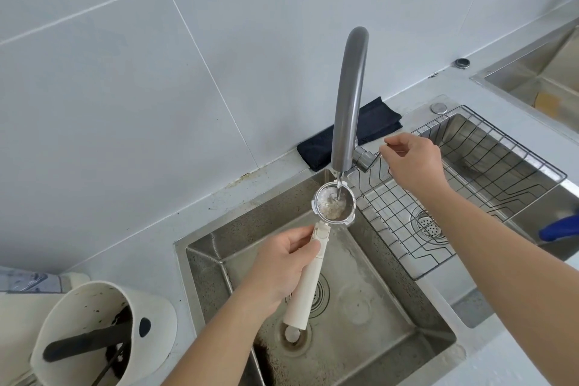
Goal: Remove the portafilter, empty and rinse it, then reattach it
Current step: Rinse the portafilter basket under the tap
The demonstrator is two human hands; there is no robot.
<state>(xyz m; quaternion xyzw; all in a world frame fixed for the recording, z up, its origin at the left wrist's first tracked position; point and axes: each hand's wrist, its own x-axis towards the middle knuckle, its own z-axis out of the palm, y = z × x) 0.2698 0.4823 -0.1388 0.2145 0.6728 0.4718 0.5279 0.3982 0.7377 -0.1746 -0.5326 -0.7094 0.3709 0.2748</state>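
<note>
- My left hand (283,263) is wrapped around the cream handle of the portafilter (316,255), fingers curled shut on its upper part, thumb lying along the top near the neck.
- I hold the portafilter over the steel sink (391,316), handle slanting down toward me and the metal basket end raised under the faucet (347,97).
- A thin stream of water (339,188) drops from the spout into the basket, and the inside looks wet and foamy, with pale residue spread across the bottom.
- My right hand (413,160) is up by the faucet lever (365,160), just beside its end; the fingers are bent in and narrow, thumb and forefinger pinched close together. I cannot tell whether they actually touch the lever.
- Dark coffee grounds (261,360) are smeared along the sink's near left wall, close to the drain (294,335).
- To the right, a wire rack (470,185) sits in the neighbouring basin, and something blue (559,227) pokes in at the frame's edge.
- A folded black cloth (354,131) lies on the counter against the tiled wall, behind the faucet.
- At lower left stands a cream knock box (103,332) with a black bar across its mouth and dark grounds stuck inside.
</note>
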